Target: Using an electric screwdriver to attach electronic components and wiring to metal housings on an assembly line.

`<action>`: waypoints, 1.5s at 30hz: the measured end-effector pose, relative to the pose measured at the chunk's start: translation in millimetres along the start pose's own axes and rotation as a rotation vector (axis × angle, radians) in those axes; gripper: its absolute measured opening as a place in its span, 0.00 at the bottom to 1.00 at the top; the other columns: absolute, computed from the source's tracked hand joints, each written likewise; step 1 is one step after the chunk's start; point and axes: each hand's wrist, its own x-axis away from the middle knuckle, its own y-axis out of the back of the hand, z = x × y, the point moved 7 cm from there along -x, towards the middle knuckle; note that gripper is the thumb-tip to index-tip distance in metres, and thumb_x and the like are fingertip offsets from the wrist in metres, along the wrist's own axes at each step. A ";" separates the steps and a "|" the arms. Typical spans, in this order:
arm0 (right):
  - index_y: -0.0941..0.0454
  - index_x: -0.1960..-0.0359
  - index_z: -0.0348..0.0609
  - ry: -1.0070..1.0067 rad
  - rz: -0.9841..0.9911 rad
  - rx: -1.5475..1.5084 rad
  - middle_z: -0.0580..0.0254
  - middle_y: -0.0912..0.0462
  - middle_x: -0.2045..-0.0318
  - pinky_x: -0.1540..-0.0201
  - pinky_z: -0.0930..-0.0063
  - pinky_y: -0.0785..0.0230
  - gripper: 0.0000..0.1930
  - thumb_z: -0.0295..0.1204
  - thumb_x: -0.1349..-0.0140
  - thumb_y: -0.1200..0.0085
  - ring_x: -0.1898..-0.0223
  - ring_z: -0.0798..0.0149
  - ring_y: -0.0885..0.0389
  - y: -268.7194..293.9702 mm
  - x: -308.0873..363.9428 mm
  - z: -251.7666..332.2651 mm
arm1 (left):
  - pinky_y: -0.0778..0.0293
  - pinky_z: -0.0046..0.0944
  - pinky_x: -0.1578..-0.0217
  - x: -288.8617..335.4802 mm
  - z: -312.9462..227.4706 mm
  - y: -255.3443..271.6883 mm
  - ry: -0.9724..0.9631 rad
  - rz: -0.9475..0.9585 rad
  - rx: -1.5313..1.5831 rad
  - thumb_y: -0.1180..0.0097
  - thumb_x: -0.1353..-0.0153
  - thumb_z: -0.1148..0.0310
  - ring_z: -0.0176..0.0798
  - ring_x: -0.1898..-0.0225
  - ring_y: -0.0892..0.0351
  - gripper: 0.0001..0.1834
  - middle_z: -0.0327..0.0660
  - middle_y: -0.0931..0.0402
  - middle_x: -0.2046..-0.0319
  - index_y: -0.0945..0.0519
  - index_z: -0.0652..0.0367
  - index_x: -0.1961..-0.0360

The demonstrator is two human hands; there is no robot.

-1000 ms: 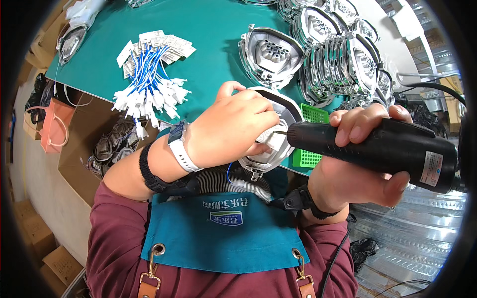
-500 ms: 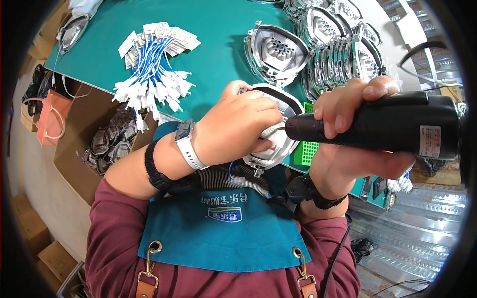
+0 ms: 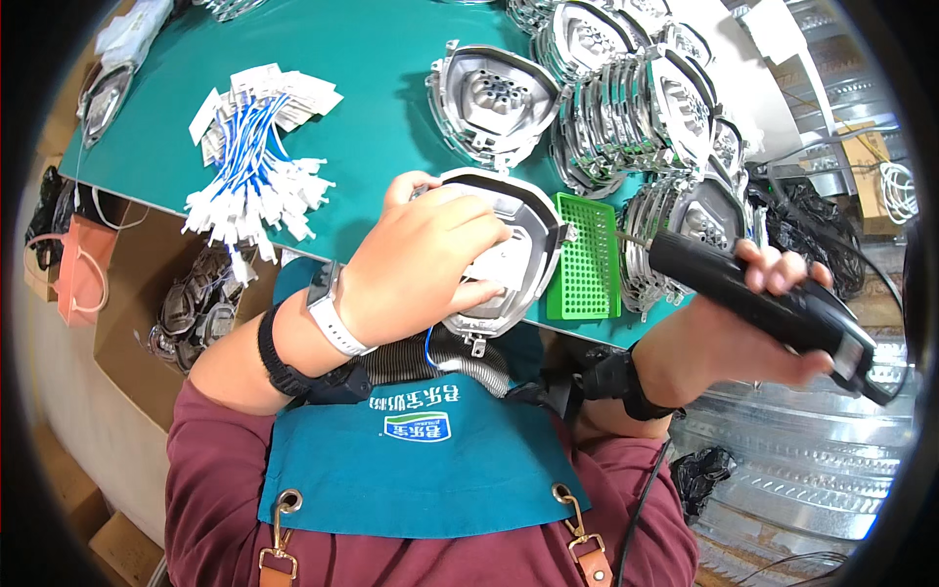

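Observation:
My left hand is on a silver metal housing at the table's front edge, thumb and fingertips over its white inner part and one finger at the far rim. A blue wire hangs from the housing's near side. My right hand is wrapped round a black electric screwdriver, held tilted to the right of the housing. Its thin bit points at the right side of a green perforated screw tray; whether the bit touches the tray, or carries a screw, I cannot make out.
Behind the tray stand several stacked silver housings, with another housing lying apart. A bundle of blue-and-white wires lies on the green table. At the left is a cardboard box of wired housings. A dark cord trails from the screwdriver.
The screwdriver has moved off the housing, right and toward the green tray, its bit now showing. My left hand stays on the housing. The whole view has shifted slightly.

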 end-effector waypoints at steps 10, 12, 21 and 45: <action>0.35 0.53 0.42 -0.137 -0.050 0.341 0.59 0.28 0.76 0.61 0.64 0.31 0.37 0.66 0.46 0.54 0.76 0.65 0.28 63.5 16.8 -57.5 | 0.43 0.47 0.49 -1.6 -0.7 -8.2 0.085 -0.033 -0.060 0.33 0.58 0.61 0.40 0.57 0.27 0.22 0.36 0.25 0.63 0.23 0.54 0.60; 0.35 0.53 0.42 -0.148 -0.070 0.348 0.60 0.28 0.76 0.62 0.65 0.31 0.37 0.67 0.46 0.55 0.76 0.66 0.28 65.6 15.9 -56.4 | 0.44 0.47 0.49 -2.1 -0.6 -9.3 0.086 -0.017 -0.055 0.34 0.56 0.61 0.39 0.57 0.28 0.21 0.36 0.26 0.63 0.23 0.54 0.60; 0.32 0.54 0.44 -0.176 -0.111 0.319 0.61 0.29 0.77 0.63 0.64 0.33 0.37 0.67 0.49 0.51 0.76 0.64 0.30 71.7 16.3 -54.7 | 0.42 0.46 0.50 -2.9 0.9 -10.5 0.098 -0.009 -0.077 0.31 0.63 0.65 0.42 0.59 0.26 0.24 0.37 0.23 0.62 0.22 0.54 0.60; 0.38 0.51 0.36 0.005 0.285 0.040 0.55 0.27 0.76 0.66 0.65 0.28 0.43 0.68 0.49 0.49 0.78 0.63 0.27 68.9 18.1 -51.0 | 0.36 0.44 0.50 -109.5 -32.8 -124.0 -0.257 0.882 -0.417 0.40 0.50 0.52 0.47 0.45 0.35 0.33 0.48 0.35 0.44 0.28 0.48 0.42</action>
